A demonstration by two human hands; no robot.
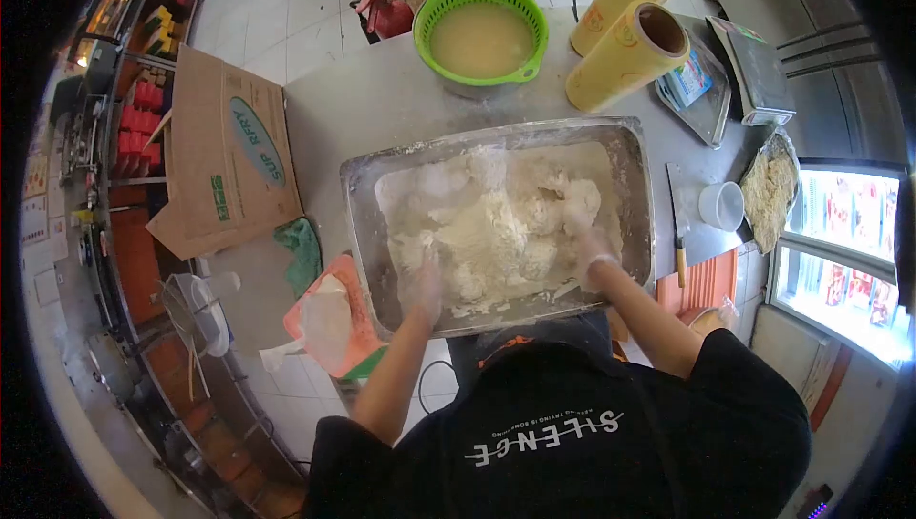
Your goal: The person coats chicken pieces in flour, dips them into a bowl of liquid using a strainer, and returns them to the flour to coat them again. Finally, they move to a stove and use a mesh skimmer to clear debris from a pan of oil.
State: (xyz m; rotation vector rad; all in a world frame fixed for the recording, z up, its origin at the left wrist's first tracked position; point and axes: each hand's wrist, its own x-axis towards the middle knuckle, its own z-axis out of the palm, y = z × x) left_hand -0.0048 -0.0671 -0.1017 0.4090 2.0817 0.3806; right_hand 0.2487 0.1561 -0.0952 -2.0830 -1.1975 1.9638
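Black T-shirt (592, 462) with the printed word SILENCE is closest to the camera, at six o'clock of a deep metal tray (362, 233). This tray rests on the metal surface (329, 104) and contains white powder (487, 233) and lumpy pieces (536, 259) which are coated with it. Left hand (425, 276) is inside the tray at eight o'clock, touching the powder; right hand (584, 223) is inside at three o'clock, beside the coated pieces. Both are whitened and partly lost in the powder, so I cannot tell if either grip is spread or pressed together. Outside the tray, a green perforated basket (427, 51) with cloudy liquid (482, 40) stands at twelve o'clock, two yellow rolls (611, 66) at one, a knife (676, 204) and a white cup (722, 212) at three.
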